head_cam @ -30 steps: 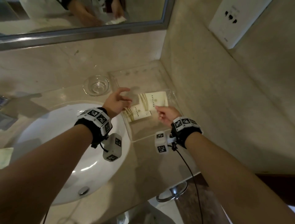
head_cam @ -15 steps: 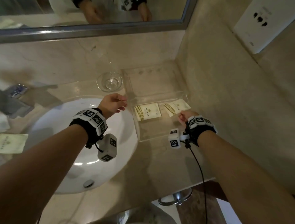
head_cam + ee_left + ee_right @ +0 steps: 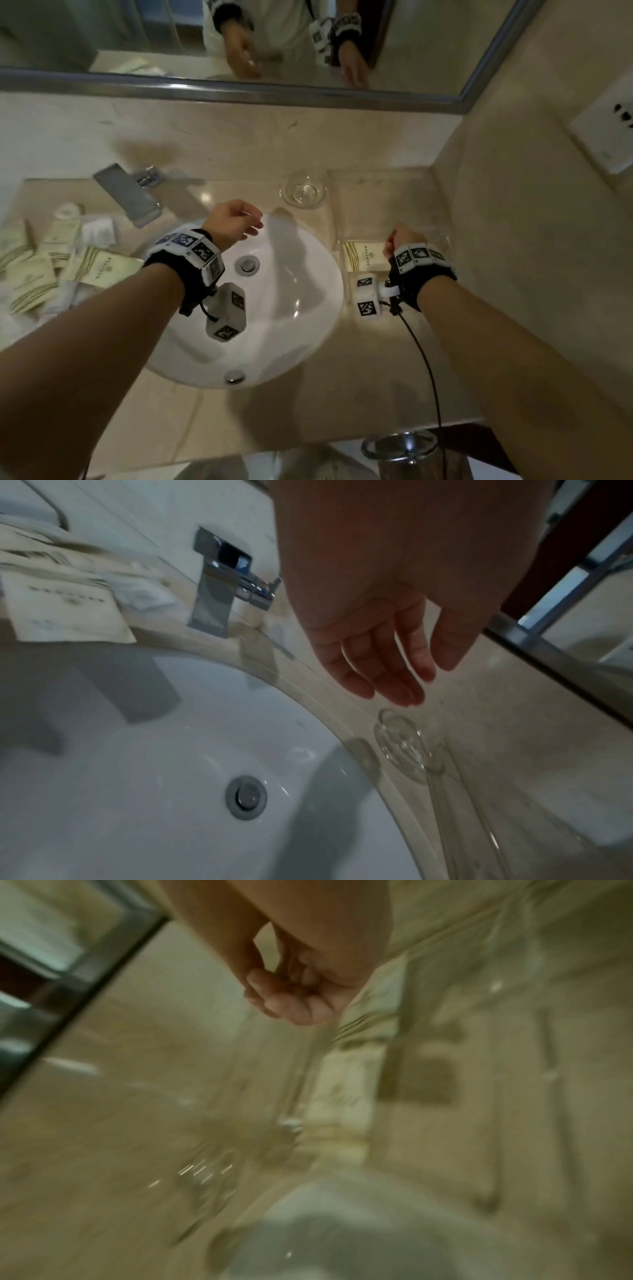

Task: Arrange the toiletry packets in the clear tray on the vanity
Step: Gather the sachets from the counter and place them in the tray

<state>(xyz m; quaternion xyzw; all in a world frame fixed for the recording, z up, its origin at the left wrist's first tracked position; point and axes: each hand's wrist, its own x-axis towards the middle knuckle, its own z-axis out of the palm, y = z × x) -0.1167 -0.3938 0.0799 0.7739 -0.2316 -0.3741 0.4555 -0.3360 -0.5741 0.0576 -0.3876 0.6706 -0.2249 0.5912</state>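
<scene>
Two hands above a marble vanity, packets split between the tray and a loose pile.

A white basin [image 3: 281, 301] sits in the surface [image 3: 308, 411], with a chrome tap [image 3: 130, 198] behind it, a small glass dish [image 3: 302, 189] near the clear tray [image 3: 387, 192] in the right corner, and a mirror [image 3: 102, 31] above. One toiletry packet [image 3: 364, 256] lies in the tray; the right hand [image 3: 399, 240], fingers curled in and gripping nothing visible, hides what lies beside it. A heap of packets [image 3: 44, 260] lies left of the basin. The left hand [image 3: 233, 219] hangs relaxed and empty over the basin's rim. Half a second ago both hands were closer to the tray, two packets showed in it, and the heap was mostly out of view.
</scene>
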